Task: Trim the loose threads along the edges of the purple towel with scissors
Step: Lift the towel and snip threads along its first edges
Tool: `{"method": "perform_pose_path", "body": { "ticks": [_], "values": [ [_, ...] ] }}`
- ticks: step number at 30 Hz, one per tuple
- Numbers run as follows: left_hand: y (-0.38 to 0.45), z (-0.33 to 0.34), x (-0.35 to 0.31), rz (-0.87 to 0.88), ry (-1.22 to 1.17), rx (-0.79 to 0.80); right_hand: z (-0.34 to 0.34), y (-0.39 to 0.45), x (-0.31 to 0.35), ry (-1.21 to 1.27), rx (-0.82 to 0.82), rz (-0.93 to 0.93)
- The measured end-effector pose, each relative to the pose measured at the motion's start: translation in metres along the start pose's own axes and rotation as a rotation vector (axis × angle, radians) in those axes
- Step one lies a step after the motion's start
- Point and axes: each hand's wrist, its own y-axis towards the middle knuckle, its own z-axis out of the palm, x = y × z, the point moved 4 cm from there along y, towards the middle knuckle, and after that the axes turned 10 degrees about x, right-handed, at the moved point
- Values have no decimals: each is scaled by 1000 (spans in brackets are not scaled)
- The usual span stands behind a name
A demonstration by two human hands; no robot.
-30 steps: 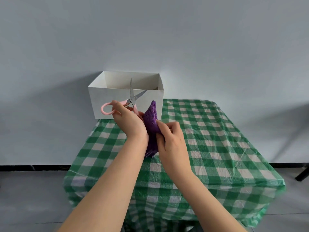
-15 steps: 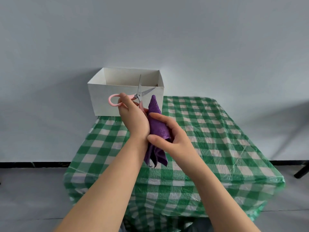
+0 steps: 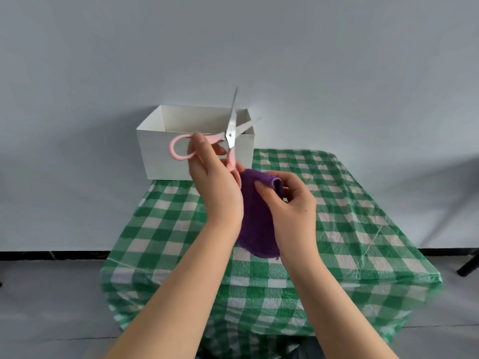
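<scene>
The purple towel [image 3: 255,221] hangs bunched in the air above the table, between my two hands. My right hand [image 3: 287,211] pinches its folded top edge with thumb and fingers. My left hand [image 3: 216,187] grips the pink-handled scissors [image 3: 228,141], fingers through the handle loops. The steel blades are spread apart and point up, in front of the white box. The blades are above the towel and do not touch it. Part of the towel is hidden behind both hands.
A white open-topped box [image 3: 168,151] stands at the table's far left corner. A green-and-white checked cloth [image 3: 350,229] covers the table. A grey wall lies behind, grey floor around. A dark furniture leg [image 3: 469,265] shows at the far right.
Both hands have dropped a little with the towel. The towel's pointed top is now folded over under my right thumb. The scissors have tilted more upright, blades still apart.
</scene>
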Motion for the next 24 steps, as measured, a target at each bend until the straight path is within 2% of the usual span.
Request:
{"method": "perform_pose_path", "body": {
  "ticks": [3,8,13,18,20,24],
  "values": [
    [-3,0,5,-37,34,-16,5,-1,3,28,66,-18],
    [3,-5,7,-89,24,-47,6,-1,8,86,266,-54],
    [0,-4,6,-150,92,47,4,5,2,154,233,-78],
    [-2,-2,3,-131,167,124,8,5,0,160,404,-101],
    [-4,-1,0,-107,180,139,8,1,1,40,380,-135],
    [-3,-5,-3,-110,167,193,-2,-2,5,-364,201,-254]
  ]
}}
